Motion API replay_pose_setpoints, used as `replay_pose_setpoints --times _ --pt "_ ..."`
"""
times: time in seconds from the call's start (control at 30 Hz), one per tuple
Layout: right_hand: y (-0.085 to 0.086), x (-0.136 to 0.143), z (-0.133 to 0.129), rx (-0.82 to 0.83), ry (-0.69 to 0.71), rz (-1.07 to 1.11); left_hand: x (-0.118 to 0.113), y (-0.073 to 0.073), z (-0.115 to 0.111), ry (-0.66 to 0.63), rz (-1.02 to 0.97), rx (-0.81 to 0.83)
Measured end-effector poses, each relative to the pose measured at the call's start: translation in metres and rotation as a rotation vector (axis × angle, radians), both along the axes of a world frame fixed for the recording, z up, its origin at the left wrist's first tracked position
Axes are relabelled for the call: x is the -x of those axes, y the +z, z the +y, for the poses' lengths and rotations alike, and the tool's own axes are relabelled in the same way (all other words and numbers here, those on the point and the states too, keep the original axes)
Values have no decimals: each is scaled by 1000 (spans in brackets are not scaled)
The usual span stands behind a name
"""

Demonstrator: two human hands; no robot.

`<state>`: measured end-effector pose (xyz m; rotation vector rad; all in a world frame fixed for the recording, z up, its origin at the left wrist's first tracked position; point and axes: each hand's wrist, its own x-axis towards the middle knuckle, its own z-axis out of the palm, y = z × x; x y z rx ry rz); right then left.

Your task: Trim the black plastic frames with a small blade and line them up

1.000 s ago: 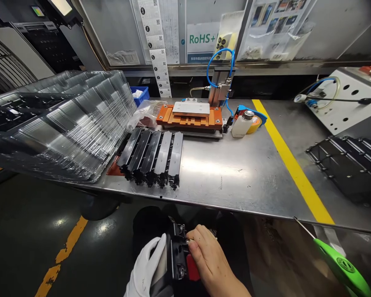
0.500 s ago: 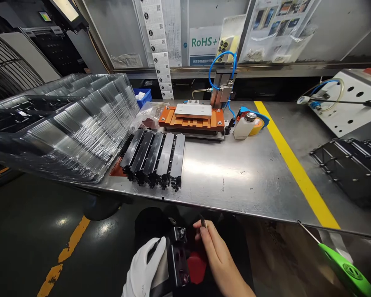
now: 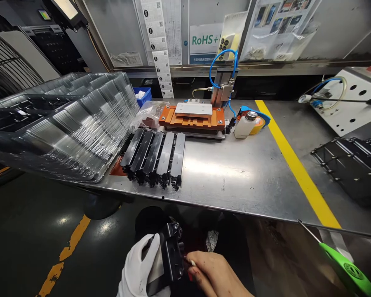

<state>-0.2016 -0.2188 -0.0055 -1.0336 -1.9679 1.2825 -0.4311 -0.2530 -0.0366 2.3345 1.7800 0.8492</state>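
Observation:
My left hand, in a white glove, is wrapped around a black plastic part with a grey flat face, held below the table edge over my lap. The part's end with bosses and holes faces right. My bare right hand is closed beside that end, pinching a slim small tool. Most of the tool lies hidden in the fingers, so its kind is unclear. Its end is close to the part's right side; whether they touch I cannot tell.
On the metal table stand a row of black parts, an orange fixture, a white bottle and stacked clear trays. A yellow line crosses the table. A green-handled tool juts out at the lower right.
My right hand has moved down and turned, bringing the slim tool from upright to beside the part. My left hand has tilted the black part and shifted it slightly left.

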Motion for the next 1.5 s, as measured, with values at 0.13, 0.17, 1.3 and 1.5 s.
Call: replay_pose_setpoints --times 0.13,0.17,1.3,1.5 --pt "-11 0 -1 -126 0 -16 -3 0 -1 -3 -17 19" --pt "-13 2 -1 -112 -39 -17 -3 0 -1 -3 -16 16" --pt "-76 35 -18 958 -188 179 12 25 36 -146 700 270" --pt "-74 51 -22 1166 -200 303 10 17 34 -140 743 241"
